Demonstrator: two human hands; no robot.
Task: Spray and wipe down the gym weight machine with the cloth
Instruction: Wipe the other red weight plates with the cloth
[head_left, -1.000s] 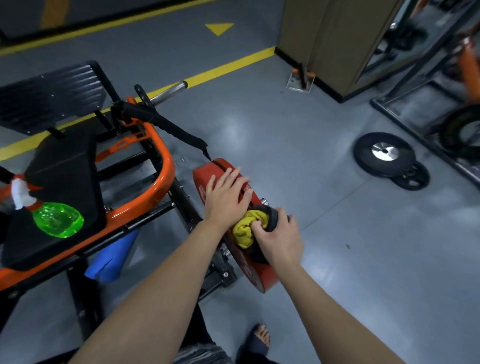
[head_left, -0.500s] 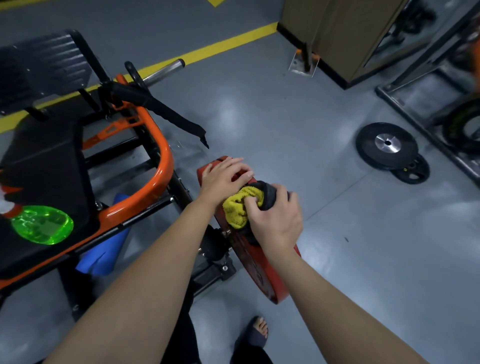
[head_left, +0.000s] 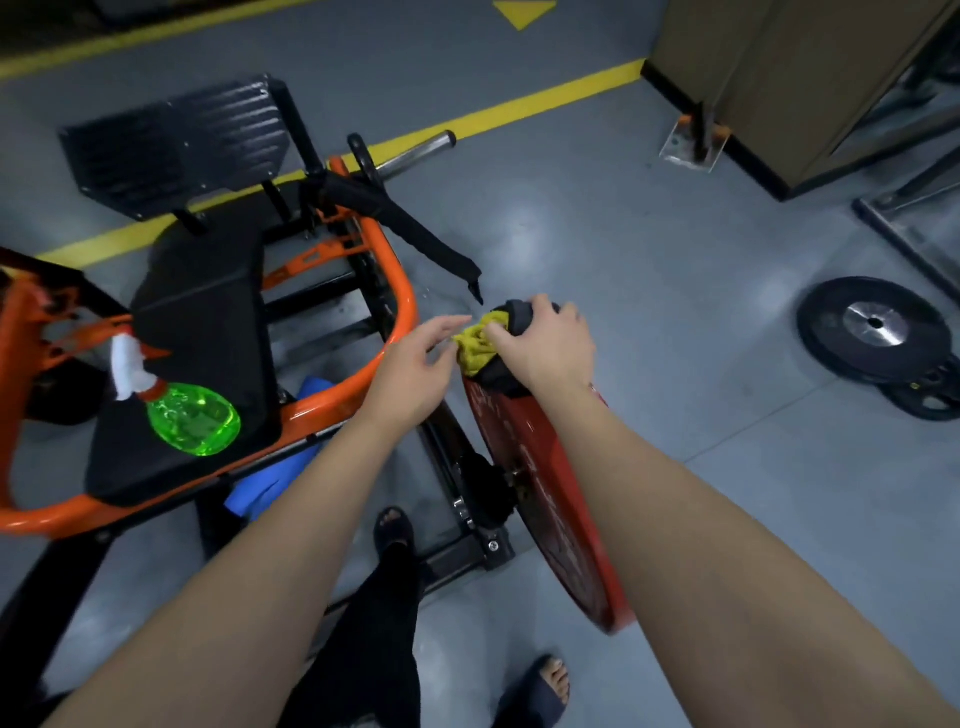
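My right grip (head_left: 545, 348) is curled round the cloth (head_left: 475, 351), holding it on the top edge of the red plate (head_left: 550, 499) on the machine (head_left: 402, 296). My left grip (head_left: 415, 369) hangs slack-fingered just beside the cloth. The spray bottle (head_left: 192, 418) lies on the black bench (head_left: 202, 322). The floor (head_left: 649, 249) is glossy grey with a yellow line (head_left: 545, 98), and black plates (head_left: 875, 325) lie to the right.
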